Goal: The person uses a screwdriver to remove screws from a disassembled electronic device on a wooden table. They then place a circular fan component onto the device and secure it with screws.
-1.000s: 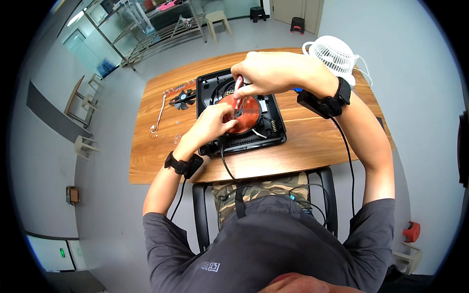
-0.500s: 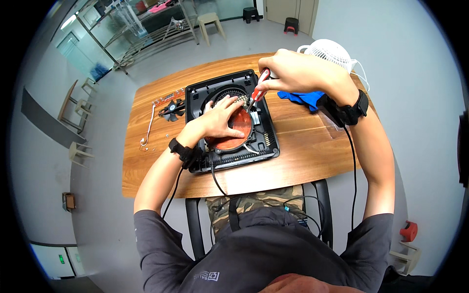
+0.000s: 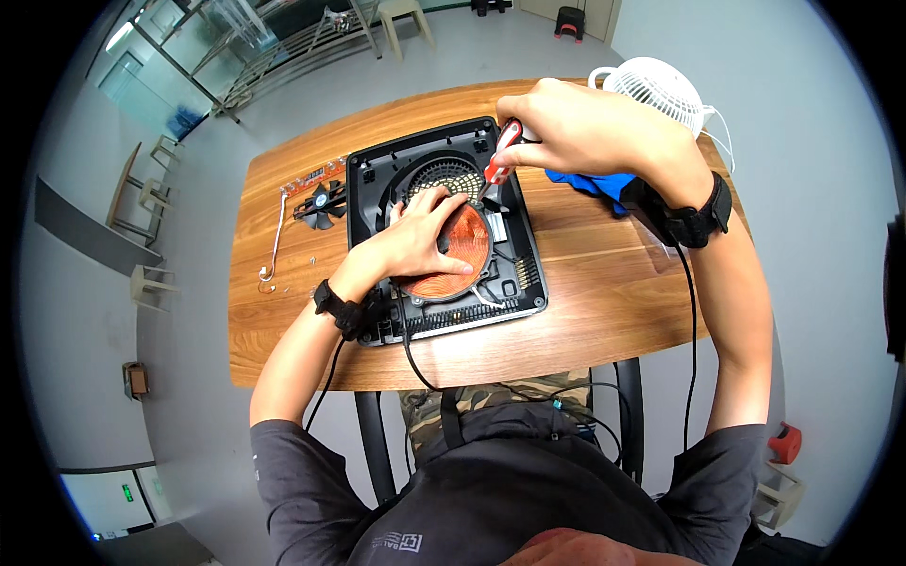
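An opened induction cooker's black housing point(image 3: 524, 264) lies on the wooden table, its copper coil point(image 3: 464, 247) exposed. Spread across the coil, my left hand point(image 3: 420, 231) has its thumb stretched to the right and its fingers toward the far rim. My right hand point(image 3: 557, 127) is closed around a red-and-white-handled screwdriver point(image 3: 502, 160). The screwdriver slants down to the coil's far right edge, near my left fingertips. Whether its tip sits in a screw is too small to tell. White wires point(image 3: 486, 300) come off the coil's near edge.
Left of the housing lie a small black fan point(image 3: 323, 205), an orange circuit board strip point(image 3: 316, 176) with a white cable point(image 3: 276, 236), and tiny loose parts. A blue cloth point(image 3: 595, 184) lies under my right forearm. A white fan-like appliance point(image 3: 651, 87) stands at the far right corner.
The view has shifted slightly, moving the table in the picture. My right hand still holds the screwdriver at the coil's edge. My left hand stays spread on the coil.
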Demonstrator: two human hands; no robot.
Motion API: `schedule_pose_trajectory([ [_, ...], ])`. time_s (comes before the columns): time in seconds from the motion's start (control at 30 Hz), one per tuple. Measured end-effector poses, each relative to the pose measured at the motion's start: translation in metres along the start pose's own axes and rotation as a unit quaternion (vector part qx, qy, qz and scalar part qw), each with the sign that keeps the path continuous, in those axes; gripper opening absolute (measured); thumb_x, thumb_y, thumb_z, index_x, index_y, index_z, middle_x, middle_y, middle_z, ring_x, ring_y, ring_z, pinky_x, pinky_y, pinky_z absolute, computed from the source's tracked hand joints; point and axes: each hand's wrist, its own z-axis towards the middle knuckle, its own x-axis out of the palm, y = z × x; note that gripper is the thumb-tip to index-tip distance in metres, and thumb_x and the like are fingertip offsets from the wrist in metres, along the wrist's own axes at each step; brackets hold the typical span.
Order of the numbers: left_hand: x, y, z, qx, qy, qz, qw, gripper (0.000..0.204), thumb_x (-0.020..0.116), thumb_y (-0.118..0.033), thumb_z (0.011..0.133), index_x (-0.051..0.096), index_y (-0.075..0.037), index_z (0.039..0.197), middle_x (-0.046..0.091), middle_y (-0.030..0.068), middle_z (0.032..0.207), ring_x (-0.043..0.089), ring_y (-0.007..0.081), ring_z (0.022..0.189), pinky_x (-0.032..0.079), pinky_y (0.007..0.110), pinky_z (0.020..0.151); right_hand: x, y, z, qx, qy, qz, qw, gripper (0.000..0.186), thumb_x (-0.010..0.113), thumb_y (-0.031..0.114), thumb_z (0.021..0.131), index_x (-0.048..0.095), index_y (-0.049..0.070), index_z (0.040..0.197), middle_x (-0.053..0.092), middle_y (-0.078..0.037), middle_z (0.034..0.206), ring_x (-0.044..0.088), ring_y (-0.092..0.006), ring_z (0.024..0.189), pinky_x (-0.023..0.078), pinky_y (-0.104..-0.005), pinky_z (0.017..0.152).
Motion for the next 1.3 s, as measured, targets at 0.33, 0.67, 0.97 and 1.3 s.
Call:
schedule_pose_trajectory([
  [0.33,-0.01,-0.01,0.002,-0.019,0.031,0.031,0.999,0.11,0.086,-0.055,0.073,0.032,-0.013,0.158,0.031,0.0163,0.159,0.03,0.0385,0.151,0.031,0.074,0.111,0.009,-0.003,0.02,-0.014,0.018,-0.014,1.0,0.043,0.069,0.04,0.096,0.067,-0.004,0.099,0.071,-0.023,0.085,0.069,-0.0422,0.084,0.056,-0.0468,0.072],
  [0.67,-0.011,-0.011,0.001,-0.022,0.029,0.031,0.999,0.108,0.086,-0.057,0.073,0.033,-0.014,0.158,0.029,0.0166,0.161,0.027,0.0386,0.152,0.03,0.076,0.111,0.009,0.0,0.022,-0.021,0.021,-0.022,0.999,0.043,0.069,0.039,0.096,0.067,-0.004,0.098,0.071,-0.023,0.084,0.069,-0.042,0.083,0.056,-0.0464,0.072],
  [0.97,-0.012,-0.011,0.001,-0.022,0.032,0.03,0.999,0.108,0.085,-0.057,0.074,0.033,-0.015,0.158,0.03,0.0171,0.16,0.027,0.0389,0.152,0.03,0.076,0.112,0.011,-0.002,0.028,-0.007,0.048,-0.01,0.999,0.043,0.07,0.038,0.096,0.068,-0.005,0.098,0.072,-0.023,0.087,0.07,-0.0419,0.084,0.056,-0.0454,0.073],
  [1.3,-0.014,-0.013,0.002,-0.027,0.04,0.033,0.998,0.109,0.085,-0.057,0.073,0.033,-0.015,0.158,0.03,0.0175,0.16,0.028,0.039,0.152,0.03,0.075,0.113,0.012,-0.002,0.033,0.004,0.058,-0.009,0.998,0.045,0.07,0.04,0.096,0.068,-0.005,0.098,0.072,-0.024,0.087,0.07,-0.0423,0.085,0.057,-0.0461,0.073],
])
